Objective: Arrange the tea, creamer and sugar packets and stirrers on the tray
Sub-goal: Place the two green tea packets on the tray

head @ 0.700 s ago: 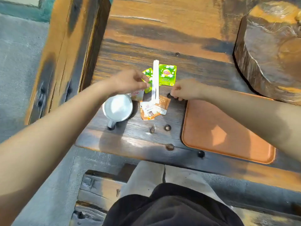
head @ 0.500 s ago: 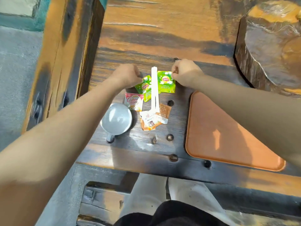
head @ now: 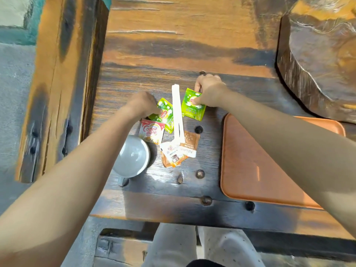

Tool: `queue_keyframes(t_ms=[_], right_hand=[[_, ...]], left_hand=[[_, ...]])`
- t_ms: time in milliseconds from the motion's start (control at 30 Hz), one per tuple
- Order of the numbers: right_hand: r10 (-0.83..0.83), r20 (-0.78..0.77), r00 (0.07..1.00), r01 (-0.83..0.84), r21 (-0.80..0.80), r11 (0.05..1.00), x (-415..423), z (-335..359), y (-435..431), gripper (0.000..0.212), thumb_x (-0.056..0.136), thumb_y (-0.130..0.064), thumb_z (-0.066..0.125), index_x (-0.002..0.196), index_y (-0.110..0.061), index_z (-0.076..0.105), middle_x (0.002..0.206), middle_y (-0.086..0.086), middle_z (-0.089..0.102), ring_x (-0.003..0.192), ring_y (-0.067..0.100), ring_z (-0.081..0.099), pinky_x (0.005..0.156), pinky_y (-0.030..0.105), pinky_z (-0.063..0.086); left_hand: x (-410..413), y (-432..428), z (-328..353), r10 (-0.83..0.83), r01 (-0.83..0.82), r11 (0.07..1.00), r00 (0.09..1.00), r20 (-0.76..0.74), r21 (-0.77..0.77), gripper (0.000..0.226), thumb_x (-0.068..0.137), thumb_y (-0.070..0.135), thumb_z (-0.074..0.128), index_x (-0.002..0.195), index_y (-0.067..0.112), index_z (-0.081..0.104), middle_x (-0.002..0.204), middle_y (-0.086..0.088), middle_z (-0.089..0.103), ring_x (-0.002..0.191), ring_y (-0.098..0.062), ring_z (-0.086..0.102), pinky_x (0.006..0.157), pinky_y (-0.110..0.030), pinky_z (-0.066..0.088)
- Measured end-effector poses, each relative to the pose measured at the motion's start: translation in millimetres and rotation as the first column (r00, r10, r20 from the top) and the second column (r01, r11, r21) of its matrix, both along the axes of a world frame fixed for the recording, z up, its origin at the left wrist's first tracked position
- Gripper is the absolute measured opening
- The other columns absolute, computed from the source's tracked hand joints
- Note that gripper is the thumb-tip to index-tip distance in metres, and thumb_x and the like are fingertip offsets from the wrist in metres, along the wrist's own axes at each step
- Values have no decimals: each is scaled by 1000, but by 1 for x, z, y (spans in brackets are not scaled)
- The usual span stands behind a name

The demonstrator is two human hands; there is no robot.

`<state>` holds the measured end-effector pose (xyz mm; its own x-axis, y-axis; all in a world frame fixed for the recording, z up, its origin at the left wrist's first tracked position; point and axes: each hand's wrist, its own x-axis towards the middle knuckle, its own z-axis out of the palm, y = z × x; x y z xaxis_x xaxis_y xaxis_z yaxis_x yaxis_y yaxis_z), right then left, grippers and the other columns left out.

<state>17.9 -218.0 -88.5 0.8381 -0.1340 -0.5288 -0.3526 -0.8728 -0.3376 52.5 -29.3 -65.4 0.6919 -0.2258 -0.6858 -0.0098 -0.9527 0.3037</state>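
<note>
Two green tea packets lie on the dark wooden table. My right hand [head: 209, 91] pinches the top corner of the right tea packet [head: 192, 108], which is tilted. My left hand [head: 142, 105] pinches the left tea packet [head: 165, 116]. Between them lies a white wrapped stirrer [head: 177, 112], pointing away from me. A Coffee-mate creamer packet [head: 152, 132] sits under the left tea packet. A brown sugar packet [head: 189, 143] and another creamer packet [head: 173, 154] lie at the stirrer's near end. The orange tray [head: 250, 166] is to the right, with nothing on it.
A white cup [head: 132, 157] stands at the left of the packets, handle toward me. A big carved wood block [head: 319, 54] sits at the back right beyond the tray. The table's front edge runs just before my knees; a wooden beam [head: 57, 83] stands at the left.
My right hand has closed on the right tea packet and tilted it. My left hand has closed on the left tea packet, which has shifted a little.
</note>
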Motion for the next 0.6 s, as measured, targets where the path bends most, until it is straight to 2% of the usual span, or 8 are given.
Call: queue_keyframes(t_ms=[67, 167, 200, 267, 333, 467, 533, 600], right_hand=[[-16, 7, 1000, 16, 35, 999, 0, -2, -2, 36, 75, -31, 73, 101, -14, 57, 113, 12, 52, 118, 31, 43, 99, 39, 40], [-125, 58, 990, 115, 157, 981, -5, -5, -9, 25, 75, -21, 73, 89, -18, 52, 96, 6, 54, 98, 23, 51, 80, 28, 40], [-192, 74, 979, 173, 210, 962, -8, -6, -13, 22, 75, -17, 73, 85, -18, 53, 89, 3, 53, 87, 19, 51, 72, 26, 39], [-352, 101, 931, 294, 367, 883, -15, -3, -22, 23, 75, -11, 72, 73, -23, 52, 73, -3, 50, 68, 11, 48, 63, 24, 39], [-507, 101, 856, 386, 528, 757, -24, 4, -34, 33, 75, -5, 70, 67, -28, 49, 66, -6, 47, 63, 7, 46, 63, 21, 42], [-669, 142, 730, 418, 681, 601, -52, 31, -66, 23, 80, 1, 63, 76, -20, 56, 67, -5, 48, 61, 4, 47, 57, 11, 40], [-718, 177, 673, 434, 693, 576, -72, 45, -85, 18, 82, 0, 60, 83, -18, 57, 68, -7, 49, 59, -3, 49, 57, 6, 38], [-746, 198, 636, 441, 700, 562, -95, 55, -103, 17, 82, -8, 59, 78, -24, 57, 71, -8, 54, 59, -7, 53, 61, 7, 40]], left_hand=[[-1, 1, 4, 102, -103, 993, 995, -18, -63, 15, 80, 17, 68, 70, 9, 60, 87, -19, 62, 80, -31, 61, 79, -40, 54], [1, 0, 10, 240, -235, 963, 970, 21, -134, 32, 79, 12, 68, 59, 18, 44, 77, -10, 56, 59, -20, 50, 53, -26, 48], [1, 0, 14, 241, -231, 964, 968, 68, -131, 32, 79, 13, 68, 60, 19, 43, 78, -9, 57, 63, -23, 52, 53, -25, 47], [2, -1, 25, 209, -194, 977, 956, 204, -92, 25, 79, 14, 67, 65, 18, 47, 92, -14, 64, 86, -31, 59, 71, -31, 46], [2, -2, 39, 201, -180, 979, 928, 315, -95, 13, 79, 13, 64, 75, 18, 52, 103, -18, 66, 101, -34, 59, 82, -35, 45], [-9, -14, 64, 237, -154, 961, 884, 402, -228, 11, 80, 13, 62, 77, 20, 54, 79, -5, 58, 81, -25, 54, 68, -29, 41], [-22, -29, 69, 265, -152, 931, 908, 326, -333, 19, 80, 14, 65, 68, 24, 53, 68, 3, 55, 72, -19, 52, 64, -27, 45], [-40, -49, 67, 257, -152, 901, 942, 216, -407, 25, 78, 13, 68, 64, 26, 52, 64, 7, 53, 64, -12, 52, 72, -31, 48]])
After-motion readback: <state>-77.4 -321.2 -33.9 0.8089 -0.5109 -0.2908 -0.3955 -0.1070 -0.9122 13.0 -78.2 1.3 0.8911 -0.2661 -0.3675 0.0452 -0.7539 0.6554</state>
